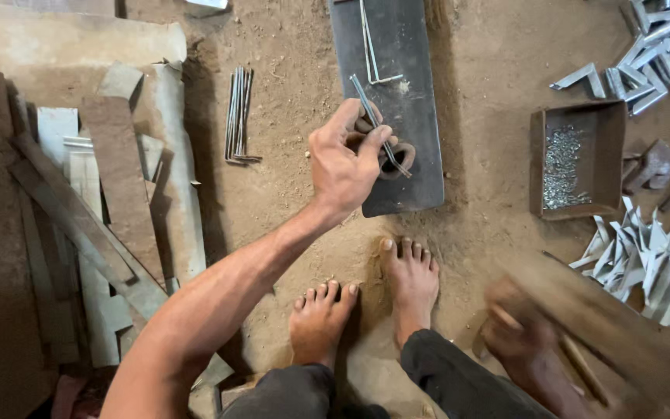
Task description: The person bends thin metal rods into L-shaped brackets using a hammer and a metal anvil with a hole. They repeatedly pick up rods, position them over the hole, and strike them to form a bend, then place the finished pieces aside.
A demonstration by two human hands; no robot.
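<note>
- My left hand pinches a thin rod over the dark plate's near edge.
- Right hand blurred around a stick; grip unclear.
- Risk: a strike glances, hitting fingers or bare feet.

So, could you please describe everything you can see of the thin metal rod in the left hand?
The thin metal rod is grey, bare wire-like steel, slanting from upper left to lower right. The left hand pinches it between thumb and fingers over the dark metal plate. Its lower end lies against a rusty ring-shaped piece on that plate.
</note>
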